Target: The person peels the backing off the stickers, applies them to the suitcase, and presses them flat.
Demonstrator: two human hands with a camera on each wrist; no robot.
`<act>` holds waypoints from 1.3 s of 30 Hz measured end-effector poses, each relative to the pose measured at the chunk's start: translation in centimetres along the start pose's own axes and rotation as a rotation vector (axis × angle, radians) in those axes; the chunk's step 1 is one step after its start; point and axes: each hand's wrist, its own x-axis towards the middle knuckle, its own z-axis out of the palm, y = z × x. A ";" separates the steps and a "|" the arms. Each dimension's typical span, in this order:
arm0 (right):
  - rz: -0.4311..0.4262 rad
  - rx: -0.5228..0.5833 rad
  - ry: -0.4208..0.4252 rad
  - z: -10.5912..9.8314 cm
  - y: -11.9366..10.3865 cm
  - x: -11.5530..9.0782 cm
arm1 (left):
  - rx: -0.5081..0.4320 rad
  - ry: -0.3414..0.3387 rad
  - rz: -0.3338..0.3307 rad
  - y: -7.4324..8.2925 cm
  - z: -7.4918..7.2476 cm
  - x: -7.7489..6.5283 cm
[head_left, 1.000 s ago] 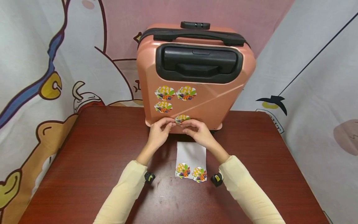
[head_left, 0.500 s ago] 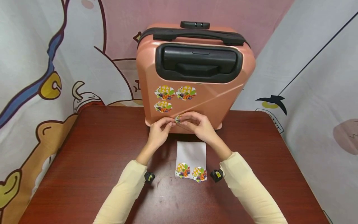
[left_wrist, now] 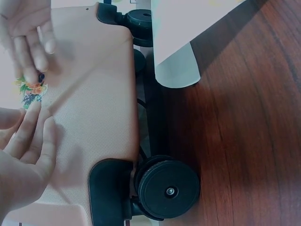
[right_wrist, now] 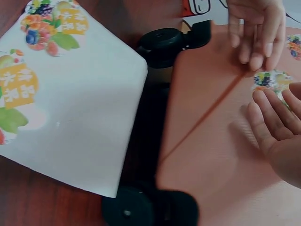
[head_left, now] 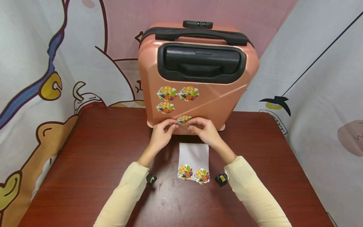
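A salmon-pink suitcase (head_left: 215, 104) stands upright on the table. Low on its face lies a fruit-print sticker (head_left: 183, 119), flanked by both hands. My left hand (head_left: 161, 135) touches the left edge of this sticker with its fingertips, its thumb close below them. From the other side my right hand (head_left: 209, 134) lays its fingertips at the sticker's right edge, thumb held a little apart. Both hands' fingers look fairly straight in the wrist views. Above are three similar stickers, two in a row and one sticker (head_left: 165, 107) beneath the left one.
In front of the suitcase a white backing sheet (head_left: 193, 153) lies on the brown table (head_left: 99, 170), two fruit stickers on its near end. Black wheels (left_wrist: 169, 189) stick out from the suitcase's base. A printed curtain (head_left: 306, 63) hangs close behind.
My right hand's fingers covered much of the low sticker half a second ago; they have since drawn back right, showing it again. My left hand has stayed in place.
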 end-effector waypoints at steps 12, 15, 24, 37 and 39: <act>-0.078 0.043 0.003 -0.7 -1.1 0.0 | 0.049 -0.078 -0.052 -0.3 0.2 -0.1; -0.009 0.057 0.018 -0.7 -1.2 -0.5 | 0.046 -0.100 -0.063 -0.5 0.2 -0.2; 0.054 0.025 0.051 -1.0 0.3 -1.6 | 0.054 -0.133 -0.092 -0.9 0.1 -0.5; 0.092 -0.059 0.040 -1.9 1.8 -2.8 | 0.118 -0.171 -0.138 -1.4 0.0 -1.0; 0.109 -0.073 0.039 -2.0 1.7 -3.2 | 0.126 -0.179 -0.149 -1.5 0.0 -1.2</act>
